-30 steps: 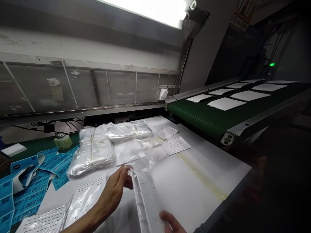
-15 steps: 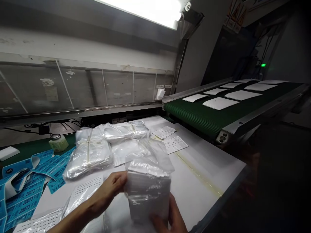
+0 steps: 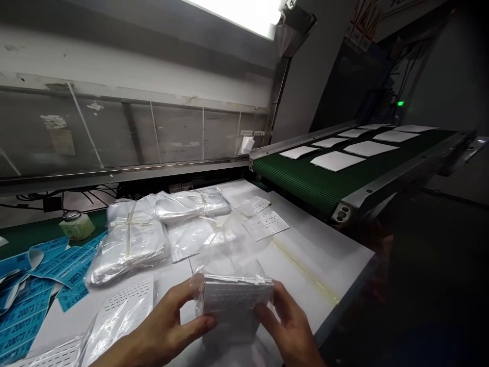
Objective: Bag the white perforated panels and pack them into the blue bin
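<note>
Head view: your left hand and right hand clasp a bagged perforated white panel between fingers and thumbs; it looks light, stiff and slippery, so hold its edges.

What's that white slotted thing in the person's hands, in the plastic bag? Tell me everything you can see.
The white rectangular panel, plastic by its look, is flat, with rows of small slots across its face. It sits inside a clear plastic bag, whose loose end rises beyond it. The left hand and right hand grip it from either side.
</note>
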### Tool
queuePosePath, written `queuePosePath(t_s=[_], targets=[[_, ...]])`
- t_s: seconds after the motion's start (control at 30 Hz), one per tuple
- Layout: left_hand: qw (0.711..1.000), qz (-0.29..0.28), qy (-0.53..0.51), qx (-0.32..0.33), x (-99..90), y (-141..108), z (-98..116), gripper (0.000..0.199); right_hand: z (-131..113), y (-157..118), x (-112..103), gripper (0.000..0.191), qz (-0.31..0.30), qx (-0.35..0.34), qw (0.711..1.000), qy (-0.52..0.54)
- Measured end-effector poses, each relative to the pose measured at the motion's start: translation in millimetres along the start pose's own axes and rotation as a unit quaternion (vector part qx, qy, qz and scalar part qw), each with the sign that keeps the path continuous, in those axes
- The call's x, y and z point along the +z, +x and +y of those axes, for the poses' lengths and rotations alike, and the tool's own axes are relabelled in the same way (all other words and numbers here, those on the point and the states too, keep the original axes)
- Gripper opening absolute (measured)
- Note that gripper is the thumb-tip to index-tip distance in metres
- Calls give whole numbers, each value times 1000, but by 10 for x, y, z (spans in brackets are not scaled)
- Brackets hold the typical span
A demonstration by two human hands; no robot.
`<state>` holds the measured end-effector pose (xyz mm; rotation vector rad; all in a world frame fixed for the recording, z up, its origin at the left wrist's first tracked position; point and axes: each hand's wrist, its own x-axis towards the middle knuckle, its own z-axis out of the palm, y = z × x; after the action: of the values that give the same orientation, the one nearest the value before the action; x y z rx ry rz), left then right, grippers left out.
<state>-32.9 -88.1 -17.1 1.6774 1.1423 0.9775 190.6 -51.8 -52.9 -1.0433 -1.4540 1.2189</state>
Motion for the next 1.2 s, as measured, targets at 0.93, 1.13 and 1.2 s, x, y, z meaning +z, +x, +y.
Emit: queuePosePath(t_s=[0.93, 1.13, 1.2], targets=[[995, -2, -95, -26, 245, 66, -328, 22, 196, -224, -61, 60, 7, 100, 984, -150], [995, -40, -72, -54, 152, -6, -285, 37, 251, -233, 56, 53, -36, 107, 991, -70], [994, -27, -103, -40, 116, 75, -180, 47, 428, -268, 97, 45, -41, 136, 983, -119]])
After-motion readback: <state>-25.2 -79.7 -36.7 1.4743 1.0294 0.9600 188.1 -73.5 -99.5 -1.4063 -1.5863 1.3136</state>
